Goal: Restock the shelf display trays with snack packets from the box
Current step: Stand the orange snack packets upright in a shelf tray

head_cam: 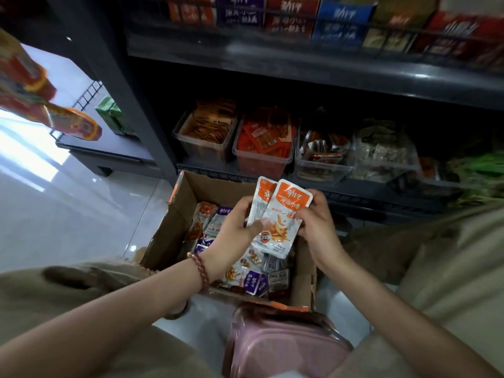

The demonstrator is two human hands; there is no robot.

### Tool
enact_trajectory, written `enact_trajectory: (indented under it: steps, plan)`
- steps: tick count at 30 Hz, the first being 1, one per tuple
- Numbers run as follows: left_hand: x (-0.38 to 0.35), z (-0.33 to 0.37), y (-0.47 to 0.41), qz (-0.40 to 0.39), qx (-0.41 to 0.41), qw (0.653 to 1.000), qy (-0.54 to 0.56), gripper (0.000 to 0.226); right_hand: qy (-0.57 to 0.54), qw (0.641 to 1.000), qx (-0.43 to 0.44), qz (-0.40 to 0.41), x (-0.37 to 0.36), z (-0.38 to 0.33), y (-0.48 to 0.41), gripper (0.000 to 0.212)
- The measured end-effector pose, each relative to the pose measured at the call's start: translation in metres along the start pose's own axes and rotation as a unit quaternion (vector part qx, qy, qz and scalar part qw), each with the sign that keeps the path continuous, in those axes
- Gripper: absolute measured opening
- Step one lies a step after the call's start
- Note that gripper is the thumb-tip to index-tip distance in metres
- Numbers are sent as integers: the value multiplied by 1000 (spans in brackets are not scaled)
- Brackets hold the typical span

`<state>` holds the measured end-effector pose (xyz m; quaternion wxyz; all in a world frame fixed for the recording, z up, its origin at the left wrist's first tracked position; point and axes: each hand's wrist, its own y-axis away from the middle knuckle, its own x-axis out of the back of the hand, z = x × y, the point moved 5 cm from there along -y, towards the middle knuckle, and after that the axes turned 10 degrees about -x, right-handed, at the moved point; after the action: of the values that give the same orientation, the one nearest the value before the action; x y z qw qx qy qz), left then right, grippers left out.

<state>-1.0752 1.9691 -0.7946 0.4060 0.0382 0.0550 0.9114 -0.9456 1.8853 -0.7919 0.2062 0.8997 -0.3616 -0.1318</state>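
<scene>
Both hands are clamped on the same pair of orange-and-white snack packets (283,216), left hand (237,222) gripping one side and right hand (316,225) the other, held just above the open cardboard box (188,197). The box sits against the front edge of the bottom shelf (368,188), with more loose packets (245,271) piled inside. Clear display trays (261,159) line that shelf's front edge, all holding snacks

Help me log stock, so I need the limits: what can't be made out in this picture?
Head view:
- Count of orange packets: two show; the front one, the left hand and the right hand hide any behind.
- Lower layers of the box: buried under the top packets.
- Print on the upper-shelf cartons: blurred, tops cut by the top edge.
- Contents of the pink container: motion-blurred, unreadable.
</scene>
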Motion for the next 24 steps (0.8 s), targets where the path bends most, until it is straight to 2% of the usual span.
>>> enact_trajectory:
  steps: [3, 6, 10, 12, 14, 17, 18, 20, 21, 22, 23, 24]
  plan:
    - [2, 2, -4, 7, 40, 996, 80, 29, -37, 998, 4, 42, 13, -9, -2, 18]
    - [5, 2, -13, 1, 65, 990, 123, 32, -28, 999, -11, 40, 18, -15, -4, 19]
    - [-1, -4, -20, -32, 146, 952, 267, 37, -60, 996, -40, -57, 1, -16, -3, 19]
    - [-6, -4, -20, -71, 158, 943, 286, 38, -69, 991, -49, -108, -8, -15, 1, 22]
    - [-8, 2, -17, -98, 150, 952, 247, 37, -56, 988, -37, -138, -15, -15, 4, 24]
    - [-9, 13, -22, -113, 102, 974, 168, 31, -33, 992, -44, -116, -19, -9, 5, 28]
    - [-11, 17, -27, -119, 88, 980, 130, 42, -32, 993, -49, -107, -19, -7, 5, 29]
    - [-15, 12, -35, -137, 57, 985, 87, 96, -27, 994, -47, -97, -21, -3, 7, 28]
    - [-17, -1, -39, -170, 45, 982, 66, 110, -16, 995, -43, -91, -21, -1, 8, 26]
    - [-16, -3, -37, -200, 45, 978, 43, 112, 0, 996, -37, -83, -20, 0, 8, 25]
    - [-13, 3, -32, -203, 52, 978, 6, 103, 16, 996, -31, -78, -20, 0, 9, 23]
    - [-11, 16, -25, -201, 68, 977, -15, 83, 32, 996, -21, -76, -20, 0, 10, 20]
